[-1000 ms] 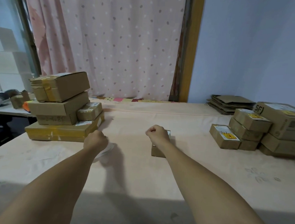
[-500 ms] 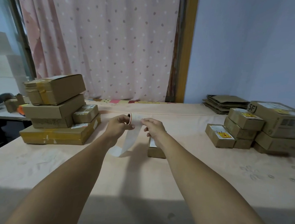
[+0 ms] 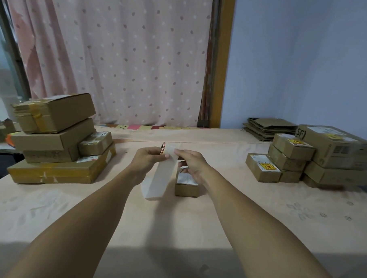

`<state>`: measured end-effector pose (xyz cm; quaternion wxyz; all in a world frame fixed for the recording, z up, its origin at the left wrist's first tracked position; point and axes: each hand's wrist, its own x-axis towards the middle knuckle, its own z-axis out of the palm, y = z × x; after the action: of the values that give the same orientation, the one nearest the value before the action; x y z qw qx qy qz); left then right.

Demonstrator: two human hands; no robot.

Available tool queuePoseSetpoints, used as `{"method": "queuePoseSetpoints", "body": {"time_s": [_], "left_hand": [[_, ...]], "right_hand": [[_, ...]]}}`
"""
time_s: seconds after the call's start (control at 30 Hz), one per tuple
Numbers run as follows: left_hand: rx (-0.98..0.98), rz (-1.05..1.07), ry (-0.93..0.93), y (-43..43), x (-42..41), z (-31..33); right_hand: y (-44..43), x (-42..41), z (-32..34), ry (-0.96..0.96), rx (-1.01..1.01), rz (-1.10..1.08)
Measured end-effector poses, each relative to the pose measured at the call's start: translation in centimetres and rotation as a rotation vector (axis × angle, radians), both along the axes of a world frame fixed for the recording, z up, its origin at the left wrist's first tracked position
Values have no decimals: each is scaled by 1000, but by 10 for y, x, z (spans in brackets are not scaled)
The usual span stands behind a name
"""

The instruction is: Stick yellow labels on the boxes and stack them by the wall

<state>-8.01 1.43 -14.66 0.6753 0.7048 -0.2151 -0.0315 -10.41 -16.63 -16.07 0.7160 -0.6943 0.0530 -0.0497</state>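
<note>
While the unlabelled stack (image 3: 56, 139) sat centre left, the left hand (image 3: 146, 160) had come up off the table (image 3: 249, 211) pinching the label roll (image 3: 162, 149). The right hand (image 3: 191, 163) had left the small box (image 3: 186, 189) mid-frame to pinch the strip (image 3: 155, 184), so peeling looked next.

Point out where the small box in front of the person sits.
In the head view the small box sits mid-table, its far end hidden by the right hand, with the hanging paper strip close on its left.
</note>
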Motion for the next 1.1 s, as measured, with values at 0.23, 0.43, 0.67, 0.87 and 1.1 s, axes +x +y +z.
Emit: {"method": "queuePoseSetpoints", "body": {"time_s": [0.23, 0.43, 0.67, 0.87, 1.1], "left_hand": [[102, 0, -13, 6, 2, -1], [23, 31, 46, 9, 7, -9], [129, -20, 42, 14, 6, -14], [4, 31, 114, 19, 14, -15], [83, -10, 46, 13, 8, -20]], "right_hand": [[-1, 4, -6, -92, -71, 23], [4, 5, -4, -44, -60, 37], [5, 13, -12, -45, -42, 7], [1, 9, -13, -76, -92, 49], [1, 9, -12, -7, -101, 17]]}}
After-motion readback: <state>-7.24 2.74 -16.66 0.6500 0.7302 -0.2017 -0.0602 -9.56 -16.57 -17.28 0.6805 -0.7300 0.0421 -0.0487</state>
